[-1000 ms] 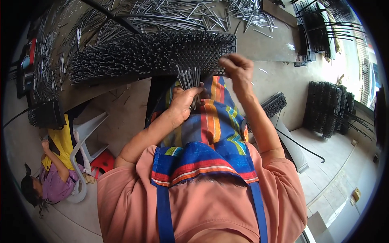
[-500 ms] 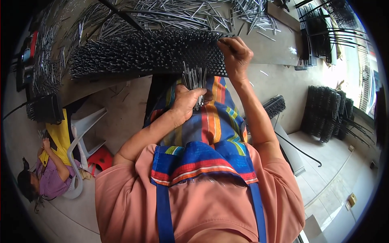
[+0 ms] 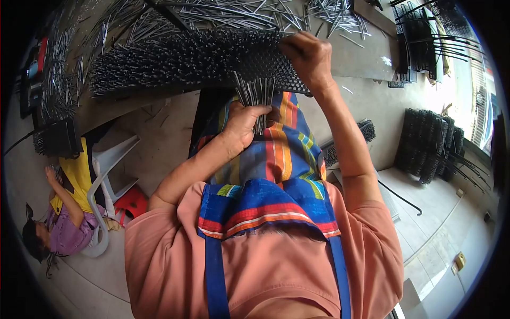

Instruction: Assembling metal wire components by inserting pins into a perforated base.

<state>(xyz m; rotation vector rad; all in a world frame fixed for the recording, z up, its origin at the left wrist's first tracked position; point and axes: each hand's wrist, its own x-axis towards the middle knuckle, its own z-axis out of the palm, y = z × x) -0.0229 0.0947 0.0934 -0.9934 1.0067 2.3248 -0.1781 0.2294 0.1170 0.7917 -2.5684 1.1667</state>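
Observation:
My left hand is wrapped round a bundle of thin grey metal rods above my striped apron. The rods point up and fan out slightly at their far ends. Beyond them lies a long, dark perforated panel, densely filled with upright rod ends on its left and middle. Bare holes show toward its right end. My right hand is closed over that right end, fingertips bent inward and dark. Whatever sits between those fingertips is too shadowed to make out.
Loose metal rods lie scattered across the worktable behind the panel. Bristly black pieces stand stacked on the floor at right. Another person sits at the lower left by a white chair.
My right hand has lifted a little away from the panel's right end, turning its fingers inward. The left hand keeps its bundle, whose rods are now slightly more fanned.

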